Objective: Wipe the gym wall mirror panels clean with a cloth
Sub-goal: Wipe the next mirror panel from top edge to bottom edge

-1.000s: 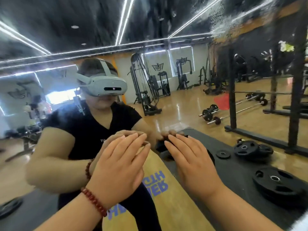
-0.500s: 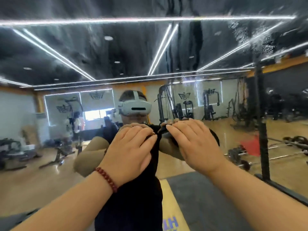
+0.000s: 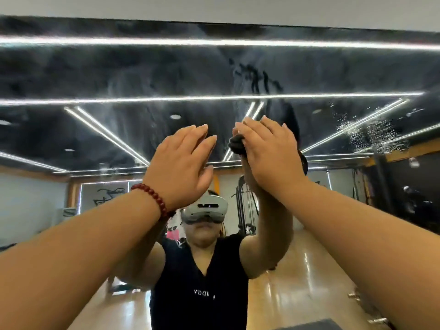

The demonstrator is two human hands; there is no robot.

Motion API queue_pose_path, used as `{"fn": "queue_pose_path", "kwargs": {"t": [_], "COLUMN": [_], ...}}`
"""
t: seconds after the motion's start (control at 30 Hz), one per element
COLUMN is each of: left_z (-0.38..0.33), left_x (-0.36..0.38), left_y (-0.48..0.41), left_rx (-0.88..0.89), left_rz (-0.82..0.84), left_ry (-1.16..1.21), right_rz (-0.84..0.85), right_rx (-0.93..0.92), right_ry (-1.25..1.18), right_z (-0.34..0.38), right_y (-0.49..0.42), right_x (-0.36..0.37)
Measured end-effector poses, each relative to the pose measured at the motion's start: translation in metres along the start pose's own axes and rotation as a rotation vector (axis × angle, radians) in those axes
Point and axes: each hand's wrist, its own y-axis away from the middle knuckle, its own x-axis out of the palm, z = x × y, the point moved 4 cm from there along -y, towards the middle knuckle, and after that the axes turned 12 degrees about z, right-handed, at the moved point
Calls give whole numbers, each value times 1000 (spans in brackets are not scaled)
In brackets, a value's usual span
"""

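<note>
Both arms reach up to the mirror (image 3: 119, 75), where the right hand (image 3: 269, 153) presses a dark bunched cloth (image 3: 237, 144) flat-fingered against the streaky glass, while the left hand (image 3: 183, 163), fingers straight, wearing a red bead bracelet (image 3: 154, 198), lies empty beside it.

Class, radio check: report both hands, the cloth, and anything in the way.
Left hand open, fingers straight, flat on mirror. Right hand presses dark cloth to glass. Droplets and smears upper right unwiped. Nothing in the way.
</note>
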Motion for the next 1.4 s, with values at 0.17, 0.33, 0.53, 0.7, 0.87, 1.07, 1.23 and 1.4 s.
{"fn": "queue_pose_path", "kwargs": {"t": [0.17, 0.33, 0.53, 0.7, 0.87, 1.07, 1.23, 1.4], "left_z": [5, 9, 12, 14, 29, 57, 54, 54], "left_x": [14, 17, 19, 15, -5, -46, -48, -45], "left_y": [-4, -7, -9, -9, -41, -119, -148, -149], "left_rx": [7, 6, 24, 67, 74, -43, -82, -105], "left_rz": [-63, -91, -153, -158, -138, -60, -31, -69], "left_ry": [-76, -116, -87, -58, -63, -15, -15, -26], "right_rz": [100, 76, 115, 178, 89, -68, -270, -91], "right_rx": [-239, 14, 7, -97, 205, 145, 230, 56], "right_ry": [66, -32, -10, 56, -82, -336, -376, -241], "right_z": [29, -2, 14, -14, -32, -49, -84, -69], "right_y": [30, -25, -46, -18, -88, -141, -153, -197], "right_x": [21, 5, -5, -2, -26, -47, -71, -73]}}
